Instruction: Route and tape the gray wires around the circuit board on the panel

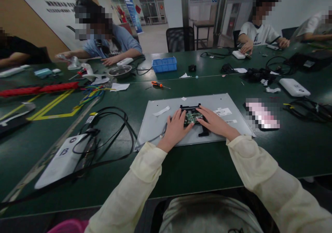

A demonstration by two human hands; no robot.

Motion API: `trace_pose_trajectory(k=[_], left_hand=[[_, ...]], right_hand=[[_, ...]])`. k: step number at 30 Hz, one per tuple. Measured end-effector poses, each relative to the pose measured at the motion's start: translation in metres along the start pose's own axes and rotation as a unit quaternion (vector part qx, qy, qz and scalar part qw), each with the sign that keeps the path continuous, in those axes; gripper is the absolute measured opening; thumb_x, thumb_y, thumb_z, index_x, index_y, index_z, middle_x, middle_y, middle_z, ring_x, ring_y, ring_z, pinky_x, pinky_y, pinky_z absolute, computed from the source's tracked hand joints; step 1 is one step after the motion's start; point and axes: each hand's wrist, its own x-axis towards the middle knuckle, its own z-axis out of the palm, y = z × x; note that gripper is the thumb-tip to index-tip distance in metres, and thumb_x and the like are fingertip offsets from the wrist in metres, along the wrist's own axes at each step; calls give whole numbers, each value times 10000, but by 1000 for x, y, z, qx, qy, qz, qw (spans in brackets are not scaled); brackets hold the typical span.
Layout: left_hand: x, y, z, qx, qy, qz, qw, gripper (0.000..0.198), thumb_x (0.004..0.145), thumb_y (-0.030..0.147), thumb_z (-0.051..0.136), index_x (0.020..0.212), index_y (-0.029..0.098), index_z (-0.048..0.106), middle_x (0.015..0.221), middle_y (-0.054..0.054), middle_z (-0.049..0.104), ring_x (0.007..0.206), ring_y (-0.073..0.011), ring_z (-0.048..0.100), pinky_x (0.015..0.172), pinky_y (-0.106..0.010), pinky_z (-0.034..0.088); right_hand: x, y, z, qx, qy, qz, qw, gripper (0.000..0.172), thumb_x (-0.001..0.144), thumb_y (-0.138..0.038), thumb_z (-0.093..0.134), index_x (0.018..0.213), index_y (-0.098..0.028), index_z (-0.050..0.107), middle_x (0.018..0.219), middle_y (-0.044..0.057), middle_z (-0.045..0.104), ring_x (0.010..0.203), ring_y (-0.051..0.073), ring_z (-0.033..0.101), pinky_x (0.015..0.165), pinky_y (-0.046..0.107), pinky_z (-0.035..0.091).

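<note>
Fingers point(178, 115) of the left hand point(175, 128) and right hand point(217, 123) lie spread flat, gripping nothing, against the green circuit board point(192, 116), seated mid-way on the grey metal panel point(155, 124) on the tabletop point(194, 170); the screwdriver point(158, 84) lies beyond, untouched.

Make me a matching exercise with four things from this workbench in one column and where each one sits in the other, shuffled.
Things: 1 small green circuit board; 2 blue plastic crate; 3 orange-handled screwdriver; 4 flat grey metal panel.
Places: A farthest from the person; B under the board; C between the left hand and right hand; D on the dark green table just beyond the panel.
Pairs: 1-C; 2-A; 3-D; 4-B.
</note>
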Motion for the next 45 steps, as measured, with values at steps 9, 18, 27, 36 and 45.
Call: trace_pose_trajectory(k=[9, 18, 27, 36, 45], left_hand=[[-1, 1, 0, -3, -2, -5, 1000, 649, 939, 544, 361, 1457, 156, 317, 1555, -151, 279, 1433, -279, 253, 1138, -517, 230], [0, 1, -1, -6, -4, -1, 1000, 631, 940, 540, 365, 1448, 165, 333, 1552, -152, 283, 1429, -287, 264, 1134, -518, 239], [0, 1, -2, -4, 6, 5, 1000, 601, 947, 522, 365, 1430, 165, 360, 1553, -148, 282, 1446, -289, 225, 1126, -549, 249], [-1, 1, -5, -19, -3, 18, 1000, 546, 959, 505, 345, 1410, 202, 394, 1552, -110, 302, 1459, -271, 195, 1141, -554, 226], [-1, 1, -3, -17, 1, 27, 999, 550, 953, 487, 371, 1418, 194, 385, 1532, -109, 343, 1447, -262, 230, 1141, -512, 245]], right_hand=[[1, 1, 0, 12, -4, 10, 1000, 595, 939, -525, 390, 1456, -231, 376, 1542, 101, 338, 1394, 271, 353, 1145, 485, 298], [0, 0, 0, -5, -3, 9, 1000, 591, 947, -516, 383, 1453, -211, 371, 1538, 105, 345, 1388, 259, 362, 1137, 468, 316], [3, 23, -28, -78, 81, 32, 993, 453, 952, -405, 399, 1314, -173, 542, 1323, 125, 577, 1254, 275, 504, 1066, 459, 397], [-4, 65, -31, -117, 72, 112, 984, 270, 815, -165, 543, 1042, -152, 688, 1085, 135, 662, 1075, 260, 597, 966, 403, 459], [-3, 59, -30, -125, 98, 114, 981, 294, 827, -153, 495, 1054, -156, 681, 1082, 137, 670, 1067, 272, 599, 960, 428, 457]])
